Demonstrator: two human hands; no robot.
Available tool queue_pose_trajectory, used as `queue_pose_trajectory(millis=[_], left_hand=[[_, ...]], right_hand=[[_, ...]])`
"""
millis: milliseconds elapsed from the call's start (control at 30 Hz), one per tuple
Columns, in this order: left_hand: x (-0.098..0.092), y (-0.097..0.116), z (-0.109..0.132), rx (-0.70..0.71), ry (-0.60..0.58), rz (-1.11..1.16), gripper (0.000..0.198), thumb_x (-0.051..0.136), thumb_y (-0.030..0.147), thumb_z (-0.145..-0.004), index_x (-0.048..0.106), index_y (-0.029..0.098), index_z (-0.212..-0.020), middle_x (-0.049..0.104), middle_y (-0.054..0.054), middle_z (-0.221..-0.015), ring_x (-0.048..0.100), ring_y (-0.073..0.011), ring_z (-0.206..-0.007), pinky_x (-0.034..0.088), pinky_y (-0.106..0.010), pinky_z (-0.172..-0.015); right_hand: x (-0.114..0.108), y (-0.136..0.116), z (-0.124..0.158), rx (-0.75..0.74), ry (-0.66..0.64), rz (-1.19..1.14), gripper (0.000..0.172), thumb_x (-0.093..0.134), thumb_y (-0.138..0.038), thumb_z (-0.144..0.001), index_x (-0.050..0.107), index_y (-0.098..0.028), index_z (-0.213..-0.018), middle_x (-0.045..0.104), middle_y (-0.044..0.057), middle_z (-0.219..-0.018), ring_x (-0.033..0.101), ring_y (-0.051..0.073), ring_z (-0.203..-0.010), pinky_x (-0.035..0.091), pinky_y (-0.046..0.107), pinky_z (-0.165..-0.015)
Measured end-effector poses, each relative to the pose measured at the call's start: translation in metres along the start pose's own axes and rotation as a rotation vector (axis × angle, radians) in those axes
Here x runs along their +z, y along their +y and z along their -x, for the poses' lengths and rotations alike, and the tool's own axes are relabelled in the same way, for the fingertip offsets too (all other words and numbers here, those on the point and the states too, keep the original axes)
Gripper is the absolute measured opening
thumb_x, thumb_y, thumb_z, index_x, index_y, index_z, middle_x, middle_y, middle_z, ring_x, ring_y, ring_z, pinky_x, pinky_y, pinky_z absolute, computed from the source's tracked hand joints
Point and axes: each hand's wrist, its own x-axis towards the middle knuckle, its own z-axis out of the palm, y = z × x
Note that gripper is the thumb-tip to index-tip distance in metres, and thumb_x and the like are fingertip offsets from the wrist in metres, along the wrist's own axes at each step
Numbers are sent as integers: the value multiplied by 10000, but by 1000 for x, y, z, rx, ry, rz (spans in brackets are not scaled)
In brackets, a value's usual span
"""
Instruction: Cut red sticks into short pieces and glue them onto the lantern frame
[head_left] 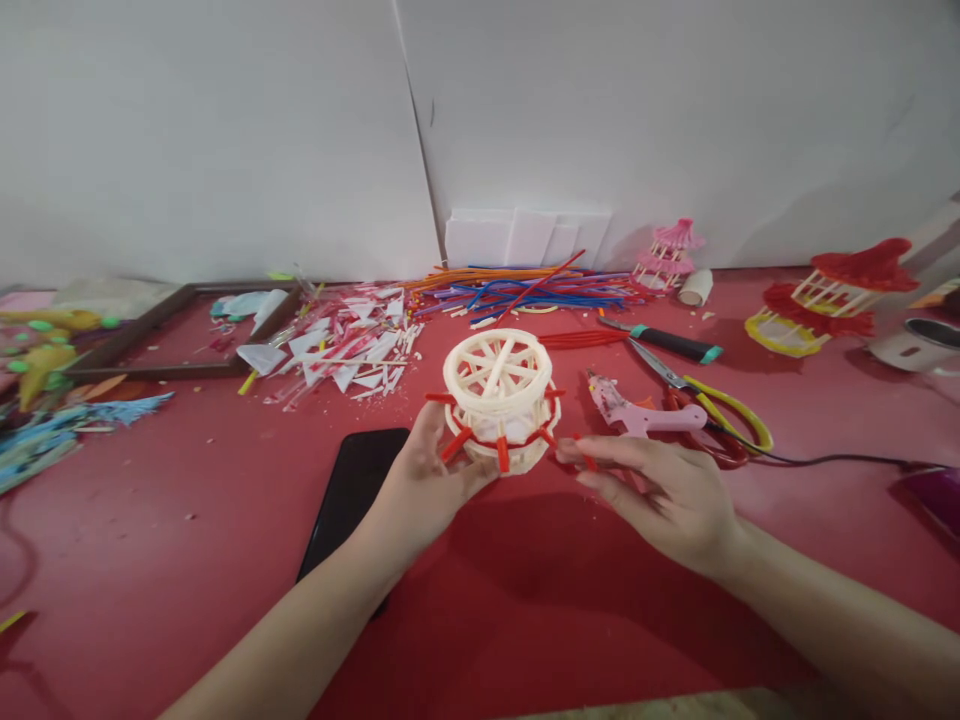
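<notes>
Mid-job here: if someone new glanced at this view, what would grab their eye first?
Probably the cream wheel-topped model at the centre, ringed by bright red spokes; the left hand grips its left side, while the right hand, with a small red piece at its fingers, is at its right. Next, the multicoloured sticks heaped behind it, then the red-roofed model at far right.

Centre: one white round structure point(498, 375), at least five red pieces point(503, 453) on it; two hands, left hand point(431, 475), right hand point(667, 500). Left of centre: one phone point(352, 490). Right: one glue gun point(667, 418), one cup point(907, 352). Upper right: two tiered models, pink model point(667, 264), red model point(862, 270). Upper left: one brown frame point(161, 372). Upper middle: coloured stems point(517, 290), too many to count
</notes>
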Motion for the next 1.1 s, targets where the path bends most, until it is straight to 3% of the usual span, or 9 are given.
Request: queue_pose_trajectory(millis=[167,400,633,900,1100], left_hand=[[2,-1,1,-12,-34,-2,487,835,203,-611,539,222,-997,676,-88,-1203,697,-268,-1057,618,-372,-834],[0,-11,1,15,-99,45,544,816,196,-670,556,267,-1143,677,-66,-1211,706,-254,-1037,634,-306,-757],[1,-12,3,14,-146,53,544,823,172,-672,513,265,-1110,726,-36,-1092,729,-228,-992,630,-273,-753],[7,-8,6,-8,-139,-29,510,824,185,-659,500,243,-1049,723,-63,-1138,735,-238,-971,623,-318,-787],[7,-6,7,-45,-173,-11,536,832,191,-660,501,231,-1080,733,-67,-1078,734,-240,-955,613,-329,-796]], right_hand=[[-2,1,5,-20,35,-43,194,593,-118,-900,652,-224,-1052,794,25,-929,767,155,-793,636,214,-678],[1,4,13,31,123,-61,165,641,-116,-872,607,-229,-987,790,35,-891,766,172,-742,635,228,-599],[-2,3,2,-203,197,-30,227,681,-46,-822,674,-231,-953,740,21,-796,729,167,-727,632,296,-644],[-5,5,3,-211,203,71,395,651,1,-812,689,-241,-1122,758,36,-920,736,181,-839,634,324,-771],[-7,5,0,-322,218,167,385,685,-15,-796,686,-198,-1134,768,50,-922,743,182,-817,650,312,-746]])
